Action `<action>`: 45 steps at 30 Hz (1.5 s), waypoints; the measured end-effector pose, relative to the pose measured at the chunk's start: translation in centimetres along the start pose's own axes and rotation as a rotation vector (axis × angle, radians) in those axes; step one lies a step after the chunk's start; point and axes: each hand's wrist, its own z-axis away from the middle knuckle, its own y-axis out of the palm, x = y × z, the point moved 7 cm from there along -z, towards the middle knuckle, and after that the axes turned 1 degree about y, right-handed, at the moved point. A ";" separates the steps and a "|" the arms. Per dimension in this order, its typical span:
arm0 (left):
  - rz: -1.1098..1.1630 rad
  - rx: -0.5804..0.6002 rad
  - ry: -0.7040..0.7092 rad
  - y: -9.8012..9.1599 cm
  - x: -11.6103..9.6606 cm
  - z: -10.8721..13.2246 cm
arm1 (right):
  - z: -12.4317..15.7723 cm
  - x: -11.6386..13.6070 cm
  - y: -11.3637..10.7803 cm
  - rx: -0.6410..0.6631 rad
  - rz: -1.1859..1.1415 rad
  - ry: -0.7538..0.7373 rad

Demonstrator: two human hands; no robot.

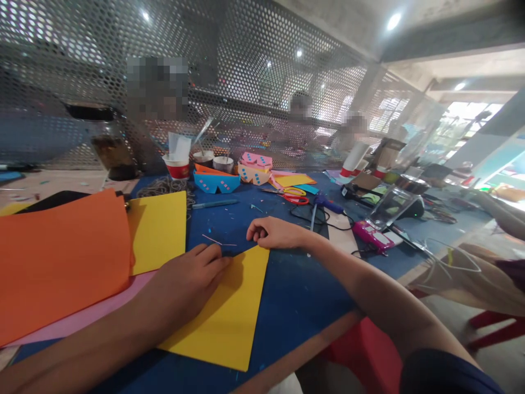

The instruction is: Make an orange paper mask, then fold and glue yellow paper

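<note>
Left hand lay on one yellow sheet, right hand curled at its far corner

The left hand point(200, 273) rested palm down on the yellow sheet point(241, 320), fingers close together and slightly bent, gripping nothing that showed. The right hand point(283, 232) sat just past the sheet's far corner, fingers folded loosely inward; I could not tell whether they pinched anything. The step in hand looked like steadying the sheet, which lay under the left hand and to its right, flat on the blue tabletop point(299, 306). The next move, I judged, called for even pressure from the left hand and a square edge near the right.

Left of the left hand lay one orange sheet point(61, 257), one pink sheet point(94, 309) partly beneath it, and a second yellow sheet point(162, 232). Beyond the left hand's fingertips was one blue pen point(215, 204).

Farther off, past both hands, stood three paper glasses: one blue point(216, 183), one peach point(253, 174), one pink point(256, 160). Beyond the right hand were what seemed two pairs of scissors point(294, 192), though their overlap made the count unsure. To that hand's right lay one glue gun point(329, 203) and one magenta device point(374, 237).
</note>
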 end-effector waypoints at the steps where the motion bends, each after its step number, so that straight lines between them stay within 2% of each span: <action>1: 0.007 0.003 -0.004 0.0 0.0 0.0 | 0.0 -0.1 -0.1 0.003 -0.001 -0.002; 10: 0.007 0.021 0.002 -0.2 0.1 -0.2 | -0.1 -1.0 -0.9 0.058 0.012 -0.032; 18: 0.027 0.017 0.006 0.3 0.4 0.1 | -0.1 -1.8 -1.8 0.055 0.052 -0.034; 28: 0.077 0.021 -0.057 0.1 0.7 0.0 | 0.0 -1.8 -2.4 0.026 0.060 -0.036; 32: 0.087 0.069 -0.072 0.2 0.7 -0.2 | -0.3 -1.4 -1.8 -0.055 0.048 -0.046; 40: 0.113 0.106 -0.065 0.0 0.7 -1.3 | -0.2 0.2 0.3 -0.065 0.070 -0.083; 45: 0.124 0.056 -0.054 -0.2 0.9 -1.3 | -0.3 0.0 0.4 -0.079 0.082 -0.056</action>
